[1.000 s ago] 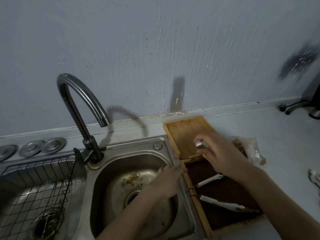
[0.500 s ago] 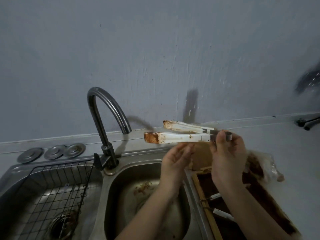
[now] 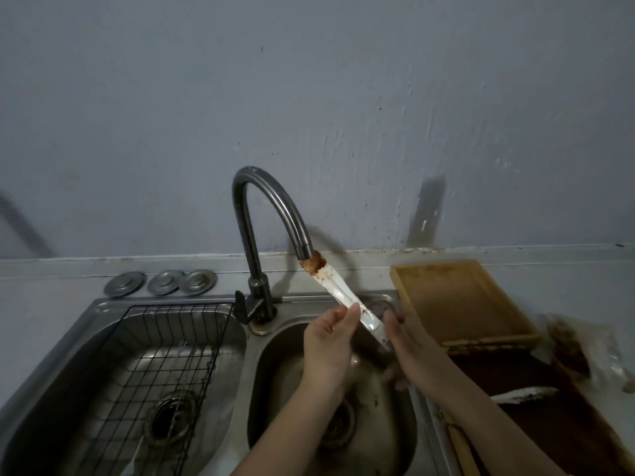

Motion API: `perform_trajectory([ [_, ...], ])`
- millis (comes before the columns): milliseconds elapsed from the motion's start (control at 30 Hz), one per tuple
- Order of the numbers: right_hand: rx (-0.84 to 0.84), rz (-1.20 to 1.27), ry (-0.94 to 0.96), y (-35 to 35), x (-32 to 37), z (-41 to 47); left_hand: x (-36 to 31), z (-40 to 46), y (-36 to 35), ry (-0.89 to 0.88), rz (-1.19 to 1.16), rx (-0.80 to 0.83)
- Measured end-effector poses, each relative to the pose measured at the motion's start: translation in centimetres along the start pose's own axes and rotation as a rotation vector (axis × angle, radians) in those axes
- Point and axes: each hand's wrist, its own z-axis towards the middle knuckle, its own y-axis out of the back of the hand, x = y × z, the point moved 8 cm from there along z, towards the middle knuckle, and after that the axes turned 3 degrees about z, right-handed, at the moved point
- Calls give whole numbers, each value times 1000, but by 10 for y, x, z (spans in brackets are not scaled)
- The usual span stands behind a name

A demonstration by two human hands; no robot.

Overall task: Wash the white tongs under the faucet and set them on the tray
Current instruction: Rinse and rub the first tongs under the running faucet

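The white tongs [image 3: 338, 289] slant up over the right sink basin [image 3: 405, 407], and their brown-stained tips touch the spout of the dark gooseneck faucet [image 3: 275, 207]. No running water shows. My left hand [image 3: 328, 341] pinches the tongs at their middle. My right hand [image 3: 409, 341] grips their lower handle end. To the right a wooden tray [image 3: 457, 297] lies on the counter, its far part bare; the near part is dark and dirty and holds another white utensil [image 3: 524, 395].
The left basin holds a black wire rack [image 3: 161, 365]. Three metal caps [image 3: 161, 281] sit behind it on the ledge. A crumpled plastic bag [image 3: 591, 352] with brown residue lies right of the tray. A grey wall stands close behind.
My right hand lifted the tongs from the tray and carried them left. Both hands now hold them tilted, tips up at the faucet spout. The camera view shifted left.
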Motion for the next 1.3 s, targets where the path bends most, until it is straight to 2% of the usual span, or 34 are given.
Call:
perform_trajectory([
  [67,93,-106,-51,-24,-5,3,5,3,9,14,108,51],
  [133,188,-78,-125,-43,-13,6,11,4,18,51,202,109],
  [200,253,-3,-218,-56,-23,8,14,7,39,84,292,98],
  [233,260,13,-254,-61,-28,10,14,13,58,72,353,29],
  [333,275,21,-347,-68,-47,17,2,31,124,-56,607,-318],
  [400,326,57,-394,-76,-55,20,-11,40,152,-122,655,-454],
  [500,343,59,-427,-83,-61,29,-28,60,164,-191,761,-471],
  [633,355,49,-416,-88,-58,40,-17,97,168,-103,822,-398],
  [733,361,12,-402,-89,-62,46,-15,112,170,-105,944,-460],
  [867,341,-48,-361,-89,-62,50,-15,115,174,-106,919,-543],
  [1033,367,-51,-398,-91,-66,42,-14,109,174,-103,905,-572],
  [1300,350,-39,-397,-87,-71,36,-4,106,179,-133,746,-577],
])
